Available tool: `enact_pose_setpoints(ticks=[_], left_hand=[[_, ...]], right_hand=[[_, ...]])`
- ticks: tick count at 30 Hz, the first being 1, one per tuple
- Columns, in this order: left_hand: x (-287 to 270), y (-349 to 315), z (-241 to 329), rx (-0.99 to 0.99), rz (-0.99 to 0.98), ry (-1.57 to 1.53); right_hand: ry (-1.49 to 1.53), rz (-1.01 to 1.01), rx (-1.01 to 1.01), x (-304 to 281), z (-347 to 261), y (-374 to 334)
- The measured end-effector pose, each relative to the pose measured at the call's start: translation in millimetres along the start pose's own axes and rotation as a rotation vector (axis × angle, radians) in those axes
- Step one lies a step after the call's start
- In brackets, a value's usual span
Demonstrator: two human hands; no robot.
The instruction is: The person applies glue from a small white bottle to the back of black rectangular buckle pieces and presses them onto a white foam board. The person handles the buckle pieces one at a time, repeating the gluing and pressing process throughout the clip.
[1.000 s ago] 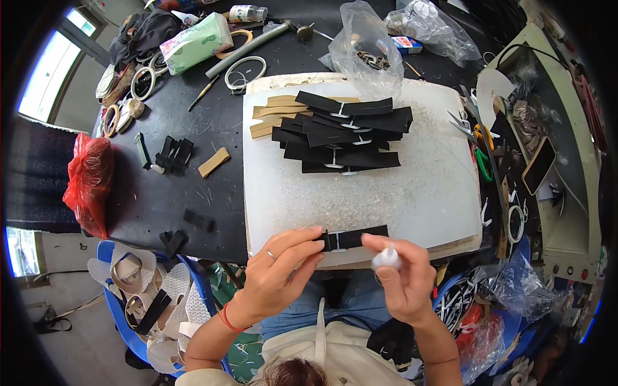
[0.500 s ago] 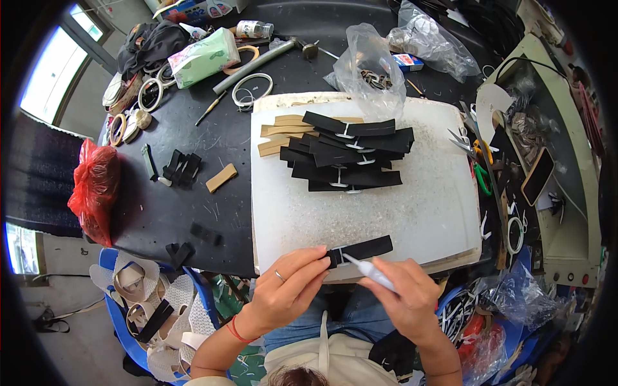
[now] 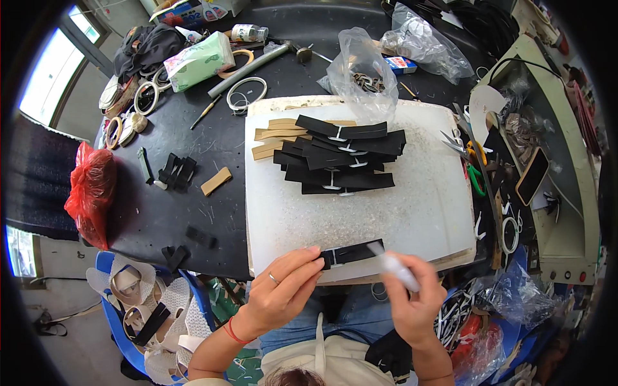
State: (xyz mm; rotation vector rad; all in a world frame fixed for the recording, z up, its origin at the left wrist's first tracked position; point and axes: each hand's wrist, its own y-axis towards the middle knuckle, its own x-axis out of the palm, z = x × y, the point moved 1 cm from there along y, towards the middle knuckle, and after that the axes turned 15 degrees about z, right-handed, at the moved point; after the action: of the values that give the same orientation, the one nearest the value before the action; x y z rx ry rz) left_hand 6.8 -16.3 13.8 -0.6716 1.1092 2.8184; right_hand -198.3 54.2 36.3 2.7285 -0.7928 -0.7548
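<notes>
My left hand (image 3: 286,282) pinches the left end of a short black strap (image 3: 359,251) near the front edge of the white board (image 3: 418,212). A pale crosspiece sits on the strap just beside my fingertips. In my right hand (image 3: 417,302) is a small white squeeze bottle (image 3: 400,273), its narrow tip at the strap's right end. Whether the tip touches the strap I cannot tell. Farther back on the board lies a pile of black straps (image 3: 351,156) with pale crosspieces, next to several folded tan straps (image 3: 273,135).
A clear plastic bag (image 3: 360,71) stands at the board's far edge. Scissors (image 3: 475,154) and a phone (image 3: 532,177) lie to the right. A hammer (image 3: 257,67), a red bag (image 3: 92,193) and loose black pieces (image 3: 178,170) are left. Blue baskets (image 3: 106,262) flank me below.
My right hand has moved the bottle rightward, from beside the crosspiece to the strap's right end. My left hand keeps its hold on the strap. The whole view has shifted slightly.
</notes>
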Motion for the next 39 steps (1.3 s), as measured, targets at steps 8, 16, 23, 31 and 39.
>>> enact_pose_setpoints(ticks=[8, 16, 23, 31, 39], left_hand=[[2, 0, 1, 0.015, 0.005, 0.009], [-1, -1, -1, 0.014, -0.046, 0.002], [-1, -2, -7, 0.04, -0.137, 0.004], [-2, -4, -7, 0.082, -0.154, 0.041], [-8, -2, 10, 0.315, -0.379, 0.435]], right_hand=[[0.183, 0.047, 0.0, 14, 19, -10], [0.251, -0.149, -0.169, 36, 13, -9], [0.21, -0.156, -0.142, 39, 15, -11], [0.104, -0.14, -0.247, 42, 9, -11], [-0.194, -0.274, -0.479, 39, -2, 1]])
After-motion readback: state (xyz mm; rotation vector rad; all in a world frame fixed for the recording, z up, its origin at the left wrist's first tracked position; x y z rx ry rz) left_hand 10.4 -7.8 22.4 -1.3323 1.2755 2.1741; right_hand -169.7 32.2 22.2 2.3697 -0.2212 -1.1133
